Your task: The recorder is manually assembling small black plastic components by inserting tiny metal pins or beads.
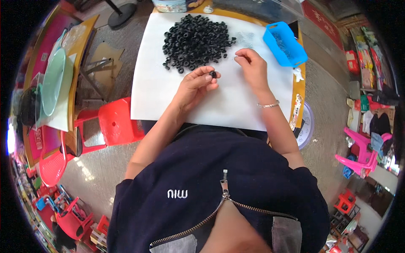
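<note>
My left hand (196, 84) holds a small black ring-shaped piece (213, 74) between thumb and fingers, just above the white tabletop (160, 99). Beyond it lies a big heap of similar black pieces (194, 40), some with visible holes through them. To the right, my right hand (255, 69) is closed with thumb and forefinger pressed together. Whatever it may pinch is too small to make out. A scatter of tiny shiny pieces (244, 40) lies on the white surface just past my right fingers.
A blue plastic basket (274, 48) holding small shiny pieces stands at the table's right edge. At the far edge is a tub (169, 6). A red plastic chair (116, 120) stands close on the left, beside a side table with a green basin (57, 84).
</note>
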`<state>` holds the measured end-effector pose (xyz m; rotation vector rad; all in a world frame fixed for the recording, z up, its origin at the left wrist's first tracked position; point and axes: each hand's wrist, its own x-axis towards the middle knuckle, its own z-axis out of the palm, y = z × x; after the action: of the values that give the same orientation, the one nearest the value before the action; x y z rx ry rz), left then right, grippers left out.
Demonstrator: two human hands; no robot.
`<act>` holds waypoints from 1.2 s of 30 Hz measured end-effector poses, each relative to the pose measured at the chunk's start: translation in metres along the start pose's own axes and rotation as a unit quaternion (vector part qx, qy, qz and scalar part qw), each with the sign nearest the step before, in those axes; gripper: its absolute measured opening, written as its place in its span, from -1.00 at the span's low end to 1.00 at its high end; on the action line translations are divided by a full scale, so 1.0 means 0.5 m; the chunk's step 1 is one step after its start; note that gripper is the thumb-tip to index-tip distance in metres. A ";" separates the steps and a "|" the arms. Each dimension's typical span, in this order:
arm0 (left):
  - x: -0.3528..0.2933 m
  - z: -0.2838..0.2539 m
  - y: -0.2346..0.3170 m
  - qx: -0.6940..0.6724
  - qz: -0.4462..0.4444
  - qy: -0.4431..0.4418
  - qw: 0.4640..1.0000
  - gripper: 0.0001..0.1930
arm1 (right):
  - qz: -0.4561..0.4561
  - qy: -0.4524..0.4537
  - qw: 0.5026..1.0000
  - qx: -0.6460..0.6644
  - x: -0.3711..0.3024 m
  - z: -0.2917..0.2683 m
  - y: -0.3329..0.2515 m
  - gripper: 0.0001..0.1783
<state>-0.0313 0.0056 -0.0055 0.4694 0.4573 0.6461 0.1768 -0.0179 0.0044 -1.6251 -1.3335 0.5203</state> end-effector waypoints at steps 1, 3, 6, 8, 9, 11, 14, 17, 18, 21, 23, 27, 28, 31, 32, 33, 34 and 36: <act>-0.001 0.001 0.001 -0.003 0.000 0.005 1.000 -0.77 | 0.061 -0.017 0.994 0.088 -0.012 -0.003 -0.031 -0.87; 0.002 -0.006 -0.003 -0.023 0.008 -0.012 1.000 -0.78 | 0.070 -0.061 0.977 0.190 -0.036 0.002 -0.080 -0.88; 0.005 -0.008 -0.004 -0.042 0.017 -0.014 0.999 -0.82 | 0.092 -0.094 0.955 0.265 -0.063 0.029 -0.115 -0.88; 0.006 -0.014 -0.008 -0.046 0.024 -0.020 0.998 -0.82 | 0.030 -0.074 0.976 0.201 -0.070 0.043 -0.109 -0.88; 0.006 -0.012 -0.009 -0.043 0.026 -0.016 0.999 -0.82 | -0.001 -0.063 0.984 0.169 -0.072 0.047 -0.106 -0.88; 0.006 -0.008 -0.009 -0.039 0.030 -0.007 0.999 -0.82 | -0.021 -0.048 0.988 0.147 -0.074 0.050 -0.108 -0.87; 0.005 -0.004 -0.009 -0.035 0.031 -0.001 0.999 -0.83 | -0.053 -0.030 0.992 0.106 -0.082 0.049 -0.106 -0.85; 0.007 -0.010 -0.012 -0.030 0.031 -0.002 0.999 -0.82 | -0.127 -0.004 0.991 0.039 -0.096 0.053 -0.096 -0.81; 0.008 -0.010 -0.013 -0.030 0.033 0.000 0.999 -0.82 | -0.158 0.006 0.987 0.011 -0.100 0.055 -0.091 -0.80; 0.010 -0.011 -0.015 -0.030 0.038 0.002 0.999 -0.81 | -0.221 0.024 0.974 -0.046 -0.106 0.059 -0.080 -0.74; 0.011 -0.011 -0.016 -0.030 0.041 -0.004 0.999 -0.81 | -0.260 0.023 0.962 -0.086 -0.106 0.057 -0.086 -0.72; 0.017 -0.024 -0.020 -0.031 0.046 -0.010 0.998 -0.82 | -0.277 0.021 0.956 -0.091 -0.107 0.057 -0.091 -0.72; 0.015 -0.023 -0.019 -0.032 0.045 -0.008 0.998 -0.81 | -0.232 0.029 0.971 -0.050 -0.105 0.055 -0.091 -0.74; 0.010 -0.016 -0.014 -0.034 0.039 0.002 0.999 -0.79 | -0.137 0.054 0.989 0.012 -0.094 0.046 -0.084 -0.77; 0.009 -0.013 -0.011 -0.035 0.037 0.006 0.999 -0.78 | -0.135 0.064 0.989 -0.008 -0.078 0.042 -0.074 -0.79; 0.008 -0.010 -0.011 -0.034 0.032 0.013 0.999 -0.78 | -0.132 0.076 0.988 -0.031 -0.062 0.037 -0.062 -0.80; 0.008 -0.007 -0.011 -0.034 0.028 0.020 0.999 -0.77 | -0.116 0.076 0.989 -0.059 -0.045 0.034 -0.050 -0.87; 0.007 -0.005 -0.010 -0.036 0.026 0.025 0.999 -0.77 | -0.138 0.090 0.977 -0.133 -0.013 0.040 -0.017 -0.90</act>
<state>-0.0279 0.0052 -0.0108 0.3980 0.4678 0.7226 0.1545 -0.0165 0.0008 -1.6188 -1.5069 0.0269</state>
